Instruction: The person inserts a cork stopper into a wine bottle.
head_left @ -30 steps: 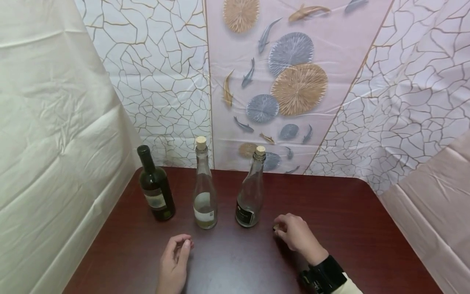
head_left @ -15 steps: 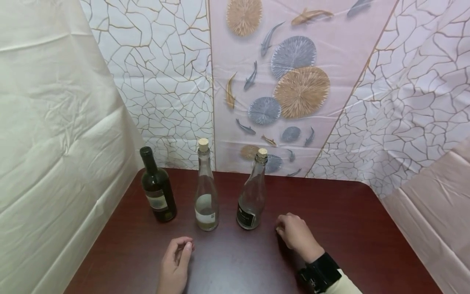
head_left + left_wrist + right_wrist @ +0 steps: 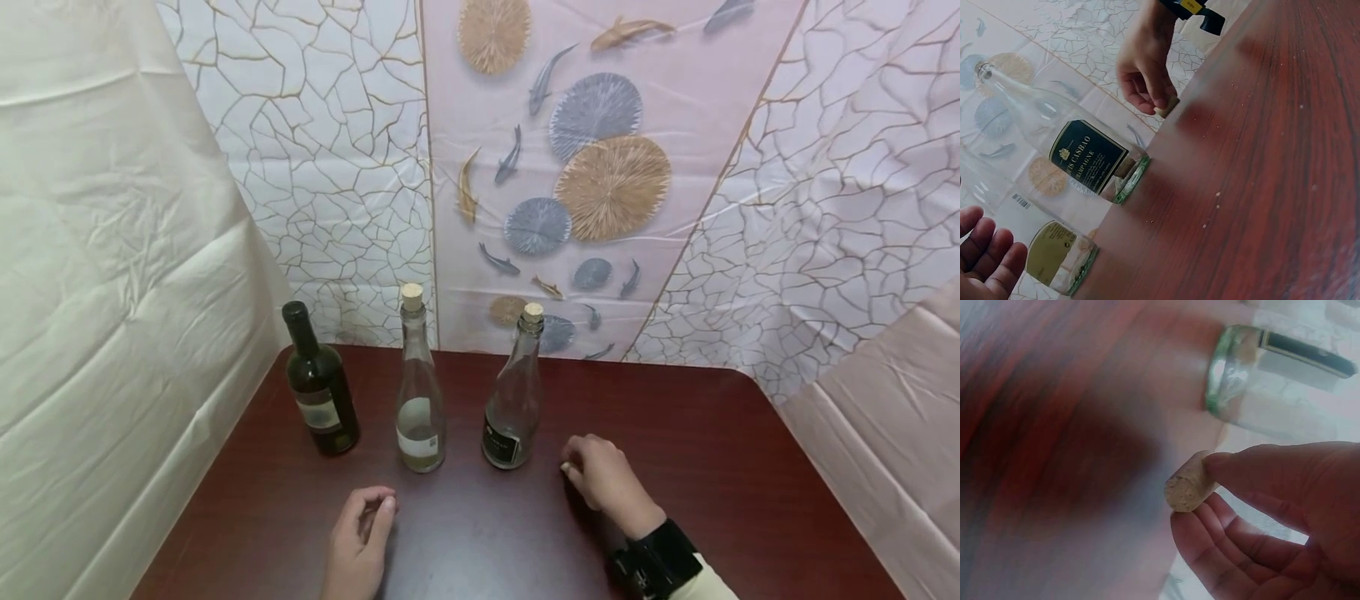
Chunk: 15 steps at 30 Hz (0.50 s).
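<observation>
My right hand [image 3: 603,479] pinches a short cork [image 3: 1190,481] between thumb and fingers, just above the table. In the head view the fingers mostly hide this cork. Left of that hand stands a clear champagne bottle [image 3: 513,404] with a black label. Another clear bottle [image 3: 420,408], with a pale label, is upright beside it. Pale corks sit in both necks in the head view. My left hand [image 3: 360,537] holds nothing, its fingers loosely bent, in front of the pale-labelled bottle. A dark green wine bottle [image 3: 322,383] stands farthest left.
The dark red wooden table [image 3: 675,417] ends at a patterned cloth backdrop [image 3: 495,167]. A plain cream cloth [image 3: 127,275] hangs along the left side, and a pinkish cloth [image 3: 892,400] along the right. A black camera strap [image 3: 660,558] circles my right wrist.
Both hands keep nearly the same places, and the bottles stand where they were. The head view shifts slightly. My right fingers now cover more of the cork than a second ago.
</observation>
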{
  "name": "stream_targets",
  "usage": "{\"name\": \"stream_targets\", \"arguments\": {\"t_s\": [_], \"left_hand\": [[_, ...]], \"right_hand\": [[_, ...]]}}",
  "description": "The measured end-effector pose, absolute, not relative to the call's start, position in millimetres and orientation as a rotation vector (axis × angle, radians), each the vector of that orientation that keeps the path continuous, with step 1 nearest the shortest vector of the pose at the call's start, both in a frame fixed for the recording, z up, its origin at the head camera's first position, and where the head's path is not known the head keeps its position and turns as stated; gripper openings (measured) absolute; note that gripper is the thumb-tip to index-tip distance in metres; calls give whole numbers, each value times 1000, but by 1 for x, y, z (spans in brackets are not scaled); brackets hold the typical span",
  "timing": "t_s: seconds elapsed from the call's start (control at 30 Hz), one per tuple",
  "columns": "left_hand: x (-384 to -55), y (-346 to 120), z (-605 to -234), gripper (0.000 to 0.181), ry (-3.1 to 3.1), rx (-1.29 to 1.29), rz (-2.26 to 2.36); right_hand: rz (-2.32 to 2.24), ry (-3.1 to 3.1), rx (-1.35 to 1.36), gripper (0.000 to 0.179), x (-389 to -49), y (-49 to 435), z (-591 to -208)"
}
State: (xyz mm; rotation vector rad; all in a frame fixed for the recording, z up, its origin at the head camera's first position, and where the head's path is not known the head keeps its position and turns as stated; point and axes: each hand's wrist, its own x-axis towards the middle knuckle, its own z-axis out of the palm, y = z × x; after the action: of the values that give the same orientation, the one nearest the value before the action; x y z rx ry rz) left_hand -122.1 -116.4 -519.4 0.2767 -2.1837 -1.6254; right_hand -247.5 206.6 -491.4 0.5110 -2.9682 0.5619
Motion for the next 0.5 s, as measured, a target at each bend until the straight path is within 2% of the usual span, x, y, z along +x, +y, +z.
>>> {"name": "stream_targets", "arguments": {"t_s": [0.13,0.33,0.5], "left_hand": [[-121,-115,-522,13,-2155,259,-1628],[-122,-111,-519,19,-2202,293,-1597],[-122,-107,-516,17,-2217,270,-1544]], "right_hand": [[683,-2930,539,9,-235,204,-482],[863,-2863,543,11,-214,195,-468],[1078,-2683,496,12,-201,184,-460]]}}
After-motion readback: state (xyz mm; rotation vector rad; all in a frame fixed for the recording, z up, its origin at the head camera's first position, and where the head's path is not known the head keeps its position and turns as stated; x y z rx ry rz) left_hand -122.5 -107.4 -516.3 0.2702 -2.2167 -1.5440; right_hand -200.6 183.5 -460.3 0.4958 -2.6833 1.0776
